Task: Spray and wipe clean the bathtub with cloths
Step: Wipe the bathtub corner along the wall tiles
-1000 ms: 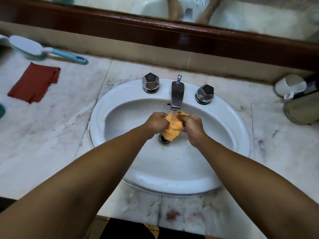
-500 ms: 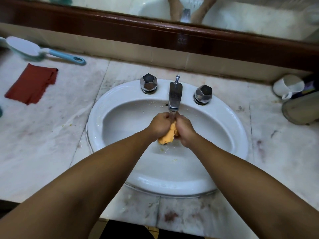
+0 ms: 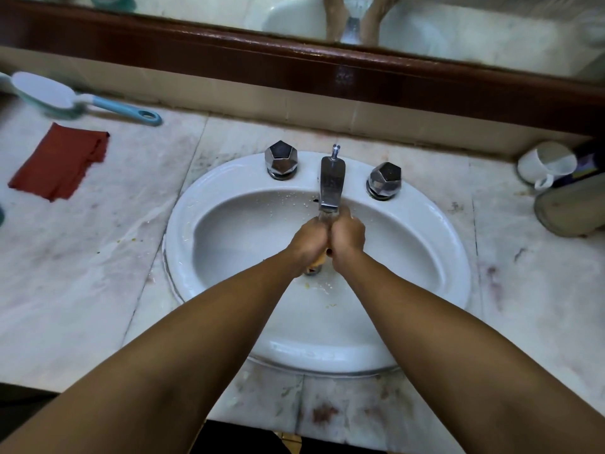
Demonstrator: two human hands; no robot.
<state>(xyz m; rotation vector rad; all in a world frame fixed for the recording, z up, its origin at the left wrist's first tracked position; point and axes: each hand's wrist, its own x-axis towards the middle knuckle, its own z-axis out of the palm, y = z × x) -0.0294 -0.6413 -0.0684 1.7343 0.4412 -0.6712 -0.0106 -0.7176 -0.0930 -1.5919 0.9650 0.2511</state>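
Both hands have drawn together over the last 1 second. The left grip (image 3: 309, 239) and right grip (image 3: 348, 235) now press knuckle to knuckle under the flat chrome spout (image 3: 332, 185), and the small orange cleaning cloth (image 3: 319, 259), which bulged between them before, shows only as a sliver at the heels of the hands.

On the pale veined marble bench (image 3: 82, 290), water flung off a hard squeeze could cross the rim. It might reach the folded dark-red cloth (image 3: 60, 162) lying well apart to the left, which I judge to be the dry spare for the bathtub.

The white oval ceramic sink (image 3: 183, 224) already carries droplets and yellow flecks. More shed bits could wash toward the metal drain (image 3: 311, 272), directly under the hands, and slow it.

Each grip is curled tight, with fingers wrapped on the orange cloth and nothing slack. They sit just below the spout's tip, so an upward twist could knock knuckles against it.

If the orange cloth is wrung unevenly, I expect it to drip all the way to the tub, which is not in view.
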